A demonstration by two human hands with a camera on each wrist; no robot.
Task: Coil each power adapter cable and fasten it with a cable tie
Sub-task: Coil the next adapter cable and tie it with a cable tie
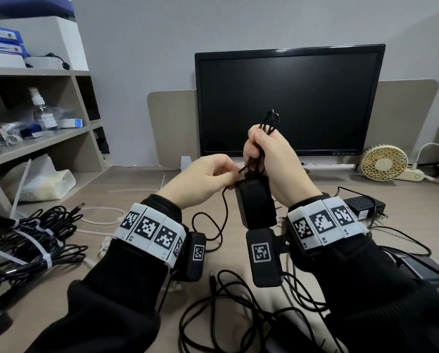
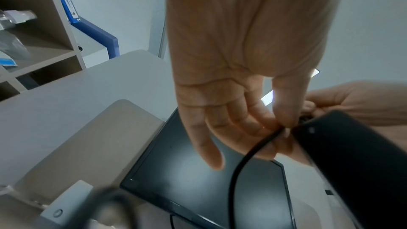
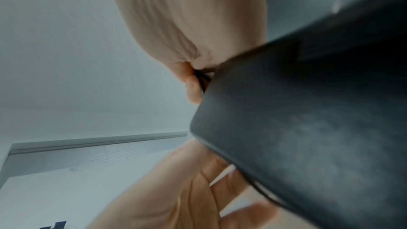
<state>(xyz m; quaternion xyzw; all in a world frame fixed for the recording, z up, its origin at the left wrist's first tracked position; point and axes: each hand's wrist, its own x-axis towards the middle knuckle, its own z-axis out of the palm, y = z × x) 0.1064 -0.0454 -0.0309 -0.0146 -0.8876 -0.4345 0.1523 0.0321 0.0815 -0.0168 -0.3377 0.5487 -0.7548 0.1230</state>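
My right hand (image 1: 264, 151) grips a folded bundle of black cable (image 1: 269, 123), its loops sticking up above the fist in front of the monitor. The black power adapter (image 1: 255, 205) hangs below that hand, filling much of the right wrist view as the adapter (image 3: 308, 111). My left hand (image 1: 213, 177) pinches the loose cable (image 1: 222, 217) between thumb and fingers right beside the adapter's top; the left wrist view shows the cable (image 2: 246, 156) running down from the fingers (image 2: 284, 124). The free end trails in a loop to the desk.
A dark monitor (image 1: 289, 98) stands behind the hands. Tied cable bundles (image 1: 27, 238) lie at the left with white cable ties (image 1: 103, 220). More loose adapters (image 1: 363, 207) and cables (image 1: 238, 301) cover the near and right desk. A small fan (image 1: 384, 163) sits at the right, shelves (image 1: 35, 103) at the left.
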